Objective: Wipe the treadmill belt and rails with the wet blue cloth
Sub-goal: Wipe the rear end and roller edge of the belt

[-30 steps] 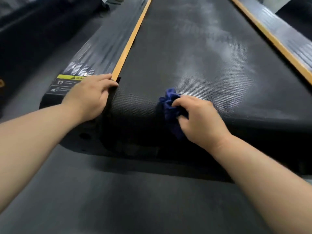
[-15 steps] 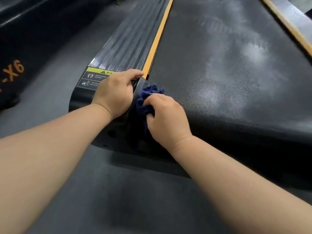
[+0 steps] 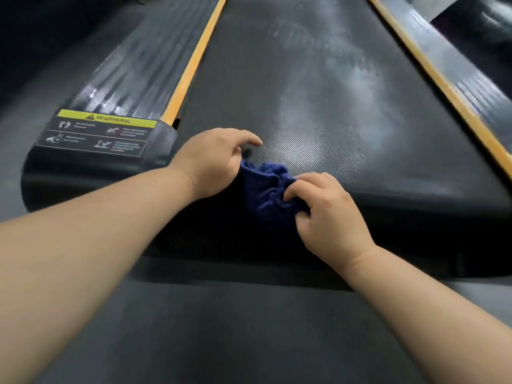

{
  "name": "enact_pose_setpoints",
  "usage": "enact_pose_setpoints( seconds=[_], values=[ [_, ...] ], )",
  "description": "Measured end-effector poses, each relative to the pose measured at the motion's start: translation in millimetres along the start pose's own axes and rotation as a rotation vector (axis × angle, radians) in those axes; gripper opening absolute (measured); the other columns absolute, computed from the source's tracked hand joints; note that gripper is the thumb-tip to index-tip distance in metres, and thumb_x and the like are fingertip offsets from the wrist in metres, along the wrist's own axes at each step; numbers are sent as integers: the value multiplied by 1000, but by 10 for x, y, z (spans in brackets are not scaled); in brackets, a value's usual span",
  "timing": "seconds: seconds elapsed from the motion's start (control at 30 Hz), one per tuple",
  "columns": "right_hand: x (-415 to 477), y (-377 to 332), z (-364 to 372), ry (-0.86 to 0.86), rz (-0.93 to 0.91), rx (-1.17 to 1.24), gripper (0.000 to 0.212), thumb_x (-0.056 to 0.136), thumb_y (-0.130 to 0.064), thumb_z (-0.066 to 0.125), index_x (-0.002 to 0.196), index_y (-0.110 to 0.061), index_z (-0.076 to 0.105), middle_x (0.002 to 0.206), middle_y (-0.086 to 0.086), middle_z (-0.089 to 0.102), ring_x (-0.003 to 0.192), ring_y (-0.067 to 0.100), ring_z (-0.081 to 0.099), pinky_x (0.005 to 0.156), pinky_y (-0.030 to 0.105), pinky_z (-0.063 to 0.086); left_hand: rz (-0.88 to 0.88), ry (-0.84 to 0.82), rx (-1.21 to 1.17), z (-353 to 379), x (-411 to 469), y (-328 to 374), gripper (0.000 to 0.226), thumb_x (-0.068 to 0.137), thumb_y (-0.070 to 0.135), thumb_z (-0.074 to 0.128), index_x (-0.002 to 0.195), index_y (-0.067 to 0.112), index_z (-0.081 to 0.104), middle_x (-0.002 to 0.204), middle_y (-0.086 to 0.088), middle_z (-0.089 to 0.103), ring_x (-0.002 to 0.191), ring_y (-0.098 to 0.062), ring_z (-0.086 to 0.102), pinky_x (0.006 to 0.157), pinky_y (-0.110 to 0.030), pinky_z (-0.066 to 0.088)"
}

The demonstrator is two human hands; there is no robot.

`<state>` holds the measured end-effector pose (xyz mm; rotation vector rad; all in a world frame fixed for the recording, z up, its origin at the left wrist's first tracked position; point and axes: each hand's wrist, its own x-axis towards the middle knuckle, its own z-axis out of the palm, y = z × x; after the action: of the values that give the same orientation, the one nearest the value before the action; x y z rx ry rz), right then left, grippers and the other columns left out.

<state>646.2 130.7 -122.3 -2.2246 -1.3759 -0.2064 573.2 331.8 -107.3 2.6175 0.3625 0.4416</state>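
The treadmill belt (image 3: pixel 318 92) fills most of the view, black and finely textured, with pale hazy smears (image 3: pixel 354 87) down its middle and right part. Its near edge curves down toward the dark grey floor (image 3: pixel 235 328), which runs across the bottom of the view. The left rail (image 3: pixel 138 65) lies along the belt's left edge, ribbed and glossy, with an orange strip (image 3: pixel 194 59) between it and the belt. The right rail (image 3: pixel 454 67) runs along the right edge, bordered the same way. On the near corner of the left rail sits a black warning label (image 3: pixel 99 131) with a yellow band on top.

Both bare forearms reach in from below. The left hand (image 3: pixel 212 162) rests at the belt's near edge, just right of the left rail's end, with its fingers curved forward over the belt. The cloth's left end meets its palm side, but whether it pinches the cloth cannot be told. The right hand (image 3: pixel 329 214) is beside it, fingers curled tight round a bunch of the blue cloth (image 3: pixel 267 189). The cloth is draped over the belt's near edge between the two hands, crumpled and dark
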Motion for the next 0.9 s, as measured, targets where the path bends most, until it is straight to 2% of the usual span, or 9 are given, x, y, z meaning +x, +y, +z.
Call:
enact_pose_setpoints(
  seconds=[0.13, 0.23, 0.3, 0.33, 0.47, 0.57, 0.67, 0.8, 0.9],
  values=[
    [-45, 291, -247, 51, 230, -82, 39, 68, 4, 53, 103, -9, 64, 106, 10, 62, 98, 33, 53, 90, 27, 36, 18, -39, -22, 134, 150, 232, 39, 86, 15, 45, 117, 28, 65, 123, 4, 64, 115, -18, 54, 98, -26, 39],
    [-75, 60, -102, -103, 214, -113, 67, 72, -24, 52, 136, -5, 44, 143, 21, 38, 128, 38, 36, 111, 33, 22, -74, -19, 8, 81, 131, 139, 37, 88, 7, 52, 118, 23, 66, 128, 3, 61, 121, -16, 52, 100, -20, 32],
    [-6, -191, 138, -151, 171, -128, 82, 75, -49, 56, 141, -6, 35, 150, 22, 29, 136, 35, 28, 116, 41, 19, -133, 14, 28, -11, 58, 21, 37, 87, 4, 50, 116, 21, 67, 125, 1, 63, 119, -17, 54, 100, -23, 35],
    [73, -292, 246, -107, 179, -99, 84, 75, -55, 59, 140, -7, 36, 147, 21, 35, 133, 34, 33, 114, 42, 24, -160, 32, 33, -65, 17, -36, 38, 86, 3, 49, 115, 20, 67, 123, 1, 64, 117, -18, 55, 100, -25, 37],
    [387, -354, 449, 159, 264, 156, 66, 79, -32, 70, 136, -8, 45, 124, 14, 60, 103, 30, 58, 93, 37, 41, -218, 73, 52, -186, -66, -186, 41, 84, 1, 46, 113, 20, 68, 120, 0, 65, 113, -20, 56, 97, -28, 40],
    [296, -249, 545, 216, 52, 7, 36, 84, -24, 60, 117, -10, 64, 133, 14, 57, 108, 33, 59, 94, 42, 46, -197, 79, 57, -160, -68, -229, 41, 83, 3, 45, 111, 23, 69, 119, 2, 66, 113, -20, 57, 96, -29, 42],
    [133, 83, 438, 237, -100, -47, 26, 86, -13, 56, 108, -6, 68, 128, 15, 60, 113, 34, 58, 98, 43, 44, -153, 83, 48, -119, -28, -246, 40, 81, 10, 44, 106, 27, 69, 118, 4, 67, 113, -20, 57, 97, -36, 45],
    [-140, 779, 9, 469, 241, -133, 24, 86, -9, 53, 103, -2, 68, 113, 17, 65, 107, 32, 57, 101, 22, 32, -60, 66, 51, -27, 20, -179, 40, 83, 4, 45, 105, 24, 70, 118, 6, 66, 115, -20, 55, 99, -35, 42],
    [-134, 836, -6, 491, 390, -95, 30, 86, -16, 47, 104, -5, 69, 112, 15, 66, 108, 33, 58, 101, 26, 33, -24, 98, 35, 83, 79, -40, 39, 82, 1, 45, 104, 21, 72, 120, 5, 66, 116, -20, 55, 97, -30, 41]
  ],
)
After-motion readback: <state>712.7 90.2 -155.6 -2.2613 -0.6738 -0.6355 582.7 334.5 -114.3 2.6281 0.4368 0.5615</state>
